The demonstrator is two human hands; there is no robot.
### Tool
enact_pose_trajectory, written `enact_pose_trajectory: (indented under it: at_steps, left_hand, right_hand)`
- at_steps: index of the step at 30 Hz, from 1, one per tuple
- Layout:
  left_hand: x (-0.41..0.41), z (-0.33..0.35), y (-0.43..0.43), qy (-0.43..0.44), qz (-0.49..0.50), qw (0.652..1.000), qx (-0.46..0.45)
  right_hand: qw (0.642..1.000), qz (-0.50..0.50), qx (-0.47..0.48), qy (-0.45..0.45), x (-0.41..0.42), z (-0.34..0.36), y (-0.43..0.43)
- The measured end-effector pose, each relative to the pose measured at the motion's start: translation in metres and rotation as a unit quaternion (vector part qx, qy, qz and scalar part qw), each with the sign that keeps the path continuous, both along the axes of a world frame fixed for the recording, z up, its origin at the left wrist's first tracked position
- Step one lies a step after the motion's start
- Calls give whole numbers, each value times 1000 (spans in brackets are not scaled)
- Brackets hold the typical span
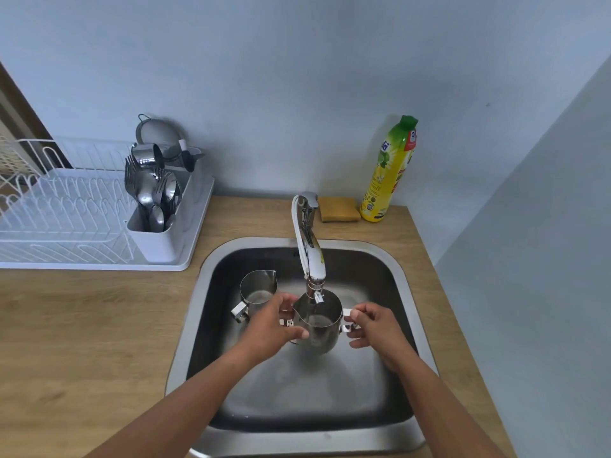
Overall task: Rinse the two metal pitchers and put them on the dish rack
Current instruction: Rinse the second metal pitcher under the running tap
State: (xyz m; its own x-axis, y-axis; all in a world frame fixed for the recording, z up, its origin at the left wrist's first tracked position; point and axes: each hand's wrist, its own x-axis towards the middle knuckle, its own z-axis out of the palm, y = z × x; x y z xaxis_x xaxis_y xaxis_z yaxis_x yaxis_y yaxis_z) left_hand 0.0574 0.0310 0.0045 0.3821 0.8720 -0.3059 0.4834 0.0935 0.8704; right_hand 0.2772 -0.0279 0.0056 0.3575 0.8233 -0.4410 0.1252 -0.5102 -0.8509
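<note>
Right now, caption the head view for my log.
Both hands, left hand and right hand, hold held pitcher under faucet.

Pale blue-grey walls (297,77) meet in a corner on the right, above a light wooden countertop (82,325). Soft, even light; a dark wooden frame (20,104) far left.

Over the sink (198,292), both hands held one metal pitcher (319,325) upright under the faucet (309,246): the left hand (271,325) cupped its side, the right hand (373,325) pinched its handle. The second pitcher (258,289) stood just beside it in the basin. The dish rack (66,209) sat on the surface (82,325) to the left.
</note>
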Motion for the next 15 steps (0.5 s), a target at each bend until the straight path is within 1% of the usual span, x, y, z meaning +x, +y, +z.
enact_pose_trajectory:
  at_steps: [3, 6, 9, 13, 15]
  left_hand:
    - [2, 3, 2, -14, 14, 1000, 7]
    - [-5, 9, 6, -7, 35, 999, 27]
    - [-9, 4, 3, -14, 43, 999, 6]
    - [-5, -2, -4, -11, 29, 999, 7]
    - [-4, -1, -2, -16, 32, 999, 10]
  right_hand:
    - [1000, -10, 16, -12, -7, 0, 3]
    - [999, 26, 9, 20, -21, 0, 5]
    - [998, 57, -13, 25, -22, 2, 4]
    - [1000, 13, -9, 2, -13, 0, 3]
    - [1000, 10, -2, -11, -15, 1, 4]
